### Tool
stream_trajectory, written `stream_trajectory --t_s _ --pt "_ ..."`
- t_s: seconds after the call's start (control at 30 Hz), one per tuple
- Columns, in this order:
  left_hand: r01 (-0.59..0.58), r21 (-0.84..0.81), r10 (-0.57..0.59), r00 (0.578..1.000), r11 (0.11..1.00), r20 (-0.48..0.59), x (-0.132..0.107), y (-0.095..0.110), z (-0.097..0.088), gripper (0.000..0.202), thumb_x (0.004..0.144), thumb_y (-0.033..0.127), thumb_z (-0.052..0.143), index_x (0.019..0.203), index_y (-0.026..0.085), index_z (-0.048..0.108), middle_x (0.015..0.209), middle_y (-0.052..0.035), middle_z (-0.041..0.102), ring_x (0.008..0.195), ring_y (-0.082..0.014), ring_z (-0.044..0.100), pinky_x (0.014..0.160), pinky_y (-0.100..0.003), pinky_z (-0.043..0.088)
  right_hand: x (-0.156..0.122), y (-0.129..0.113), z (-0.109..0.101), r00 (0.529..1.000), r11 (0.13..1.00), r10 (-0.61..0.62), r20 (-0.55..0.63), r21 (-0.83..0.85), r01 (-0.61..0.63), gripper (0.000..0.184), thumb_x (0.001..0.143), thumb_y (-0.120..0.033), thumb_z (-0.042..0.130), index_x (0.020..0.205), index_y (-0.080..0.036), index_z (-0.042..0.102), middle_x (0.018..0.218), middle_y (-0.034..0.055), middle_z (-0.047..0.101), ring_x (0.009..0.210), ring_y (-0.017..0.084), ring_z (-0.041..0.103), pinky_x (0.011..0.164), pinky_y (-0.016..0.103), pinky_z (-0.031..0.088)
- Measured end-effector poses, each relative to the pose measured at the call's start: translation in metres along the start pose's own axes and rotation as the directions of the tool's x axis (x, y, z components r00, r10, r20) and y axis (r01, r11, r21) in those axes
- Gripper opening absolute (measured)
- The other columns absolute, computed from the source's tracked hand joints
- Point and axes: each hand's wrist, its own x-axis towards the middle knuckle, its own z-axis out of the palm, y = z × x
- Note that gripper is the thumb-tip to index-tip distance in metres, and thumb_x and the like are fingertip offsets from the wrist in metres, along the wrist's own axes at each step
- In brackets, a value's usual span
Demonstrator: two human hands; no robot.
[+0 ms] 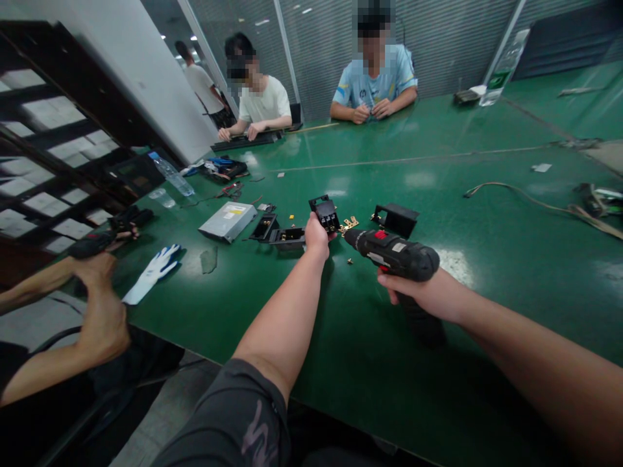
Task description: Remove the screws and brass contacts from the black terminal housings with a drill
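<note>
My left hand (pixel 317 237) is closed around a black plastic socket housing (pixel 326 215), raised just over the green table. Gripped in my right hand (pixel 413 288) is a black cordless drill (pixel 396 253) with red details, its nose pointing left toward the housing. A small gap seems to lie between the drill's tip and the housing; exact contact I cannot tell. Brass pieces (pixel 349 224) lie just behind the drill's nose. Another black housing (pixel 396 219) rests beyond the drill, and open black housings (pixel 287 239) with brass parts inside sit left of my left hand.
A silver disc drive (pixel 228 221), a white-and-blue glove (pixel 153 272) and a plastic bottle (pixel 171 174) are on the left. At far left a co-worker's hands (pixel 97 263) hold another drill. Two people sit across the green table (pixel 311 311). A cable (pixel 520 192) stretches along the right.
</note>
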Motion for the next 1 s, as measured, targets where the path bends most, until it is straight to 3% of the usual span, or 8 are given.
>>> stream_trajectory --t_s 0.2,0.4,0.6,0.77,1.0 --pt "0.004 -0.005 -0.004 1.000 1.000 -0.002 0.0008 -0.0010 -0.0002 0.051 0.119 0.062 0.043 0.117 0.023 0.076 0.102 -0.0101 0.080 0.079 -0.0196 0.074 0.062 -0.026 0.053 0.0004 0.0011 0.0005 1.000 1.000 -0.004 -0.014 0.000 0.004 0.022 0.091 -0.042 0.085 0.102 -0.026 0.075 0.068 -0.0017 0.071 0.059 0.023 0.072 0.062 0.037 0.063" --pt "0.005 -0.037 -0.005 1.000 0.999 0.011 -0.0008 0.0003 0.0006 0.049 0.120 0.058 0.042 0.114 0.023 0.076 0.099 -0.0095 0.079 0.082 -0.0216 0.075 0.065 -0.030 0.059 0.0006 0.0013 0.0003 1.000 1.000 -0.005 -0.009 0.007 0.005 0.034 0.091 -0.045 0.086 0.117 -0.025 0.076 0.069 -0.0026 0.072 0.059 0.023 0.072 0.061 0.037 0.063" --pt "-0.008 -0.038 0.008 1.000 0.999 0.018 -0.0010 0.0006 0.0002 0.048 0.120 0.056 0.041 0.113 0.022 0.074 0.097 -0.0087 0.078 0.080 -0.0209 0.074 0.063 -0.029 0.058 0.0002 -0.0006 0.0002 1.000 1.000 0.001 -0.004 0.009 -0.001 0.031 0.092 -0.042 0.086 0.118 -0.029 0.076 0.069 -0.0026 0.072 0.061 0.025 0.074 0.062 0.040 0.064" --pt "-0.007 -0.031 0.007 1.000 0.999 0.013 -0.0020 0.0009 0.0010 0.051 0.120 0.057 0.040 0.115 0.021 0.076 0.102 -0.0110 0.080 0.084 -0.0218 0.075 0.065 -0.029 0.059 -0.0001 -0.0010 0.0008 1.000 1.000 0.003 -0.014 0.007 -0.003 0.040 0.091 -0.042 0.085 0.127 -0.027 0.075 0.070 -0.0022 0.073 0.061 0.026 0.074 0.062 0.041 0.064" --pt "-0.001 -0.040 0.002 1.000 0.999 0.024 -0.0022 0.0011 -0.0001 0.051 0.120 0.056 0.040 0.116 0.021 0.076 0.101 -0.0112 0.080 0.084 -0.0226 0.076 0.065 -0.031 0.059 -0.0001 -0.0054 0.0015 1.000 1.000 -0.008 -0.017 0.008 0.008 0.033 0.089 -0.041 0.086 0.118 -0.029 0.077 0.069 -0.0019 0.073 0.059 0.025 0.073 0.061 0.039 0.064"
